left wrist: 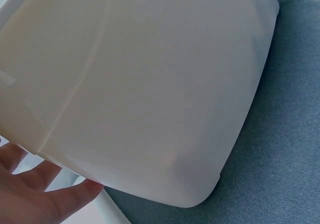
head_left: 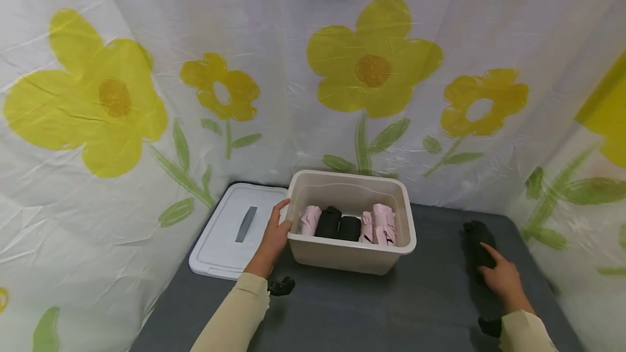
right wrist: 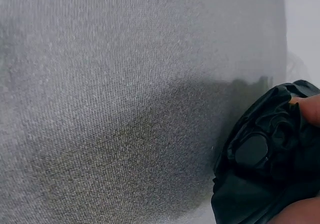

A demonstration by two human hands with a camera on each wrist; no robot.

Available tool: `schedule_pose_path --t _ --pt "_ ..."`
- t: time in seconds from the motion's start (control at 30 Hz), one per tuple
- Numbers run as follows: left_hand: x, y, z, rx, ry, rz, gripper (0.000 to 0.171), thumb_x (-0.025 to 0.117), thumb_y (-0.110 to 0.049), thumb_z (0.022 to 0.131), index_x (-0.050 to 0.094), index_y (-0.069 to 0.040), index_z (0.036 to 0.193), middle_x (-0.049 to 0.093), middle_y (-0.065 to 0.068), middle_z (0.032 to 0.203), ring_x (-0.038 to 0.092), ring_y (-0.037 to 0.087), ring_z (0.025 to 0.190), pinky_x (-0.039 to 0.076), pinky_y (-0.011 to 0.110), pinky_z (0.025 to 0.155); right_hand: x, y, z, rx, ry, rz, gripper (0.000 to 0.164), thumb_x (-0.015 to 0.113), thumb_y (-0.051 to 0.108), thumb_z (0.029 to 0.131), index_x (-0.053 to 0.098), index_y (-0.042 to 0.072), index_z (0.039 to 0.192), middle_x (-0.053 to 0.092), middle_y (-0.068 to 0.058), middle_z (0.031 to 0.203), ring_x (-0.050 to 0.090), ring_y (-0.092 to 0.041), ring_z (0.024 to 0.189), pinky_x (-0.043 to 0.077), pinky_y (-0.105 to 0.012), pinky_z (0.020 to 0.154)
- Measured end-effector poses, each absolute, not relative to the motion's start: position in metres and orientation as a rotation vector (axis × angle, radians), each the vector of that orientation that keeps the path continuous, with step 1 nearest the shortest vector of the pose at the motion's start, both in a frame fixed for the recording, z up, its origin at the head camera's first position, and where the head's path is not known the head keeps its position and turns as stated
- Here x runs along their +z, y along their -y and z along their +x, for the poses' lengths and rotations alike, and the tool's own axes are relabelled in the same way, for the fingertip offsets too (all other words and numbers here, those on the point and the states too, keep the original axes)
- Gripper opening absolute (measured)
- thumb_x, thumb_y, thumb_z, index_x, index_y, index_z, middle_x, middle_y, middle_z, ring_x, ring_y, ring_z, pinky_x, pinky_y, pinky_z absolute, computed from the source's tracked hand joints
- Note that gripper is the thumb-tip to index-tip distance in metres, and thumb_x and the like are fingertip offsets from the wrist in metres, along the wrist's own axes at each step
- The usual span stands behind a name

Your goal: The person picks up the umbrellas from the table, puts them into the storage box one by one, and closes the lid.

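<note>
A beige plastic storage box (head_left: 337,261) stands at the back middle of the table. My left hand (head_left: 274,235) grips its left rim; in the left wrist view the fingers (left wrist: 75,200) lie along the box's edge. Inside, in a row, are a pink rolled bundle (head_left: 310,220), two black ones (head_left: 349,228) and more pink ones (head_left: 383,221) at the right. Over at the table's right side, my right hand (head_left: 504,281) holds a black folded umbrella (head_left: 478,238). Its gathered fabric and round end (right wrist: 251,150) show in the right wrist view.
A white lid (head_left: 222,240) with a grey handle lies left of the box. The dark grey table (head_left: 342,308) meets a hanging white cloth (head_left: 288,140) printed with yellow flowers at the back and sides. Dark wrist devices (head_left: 281,286) sit below both hands.
</note>
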State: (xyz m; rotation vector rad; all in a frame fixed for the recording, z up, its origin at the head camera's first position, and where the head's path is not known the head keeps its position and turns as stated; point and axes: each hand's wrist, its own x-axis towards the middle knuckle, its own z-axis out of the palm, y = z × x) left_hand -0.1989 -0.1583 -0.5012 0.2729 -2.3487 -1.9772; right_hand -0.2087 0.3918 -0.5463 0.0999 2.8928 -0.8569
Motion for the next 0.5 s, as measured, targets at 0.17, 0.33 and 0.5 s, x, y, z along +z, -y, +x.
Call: schedule_pose_path --t 0.17,0.33,0.5 --pt "-0.501 0.16 -0.2 -1.983 2.34 0.263 0.063 0.038 -0.009 0.089 0.033 -0.029 0.148 0.025 0.01 0.158 0.03 0.035 0.14 0.028 0.063 0.107 -0.539 -0.386 -0.207 -0.9 -2.859 0.147 0.073 0.053 0.017 0.092 0.017 0.009 0.155 0.021 -0.048 0.142 0.033 -0.064 0.119 0.037 -0.068 0.09" --pt "-0.503 0.16 -0.201 -1.98 2.333 0.264 0.064 0.038 -0.008 0.088 0.033 -0.03 0.148 0.025 0.009 0.159 0.028 0.035 0.142 0.028 0.062 0.108 -0.532 -0.382 -0.203 -0.965 -2.799 0.204 0.074 0.051 0.019 0.094 0.011 0.014 0.156 0.013 -0.045 0.147 0.023 -0.065 0.126 0.031 -0.071 0.096" --pt "-0.503 0.16 -0.201 -1.999 2.336 0.258 0.063 0.038 -0.007 0.089 0.033 -0.027 0.148 0.024 0.01 0.159 0.026 0.034 0.142 0.027 0.062 0.108 -0.529 -0.379 -0.199 -1.042 -2.754 0.225 0.075 0.051 0.022 0.096 0.009 0.018 0.157 0.007 -0.042 0.151 0.018 -0.064 0.13 0.029 -0.071 0.098"
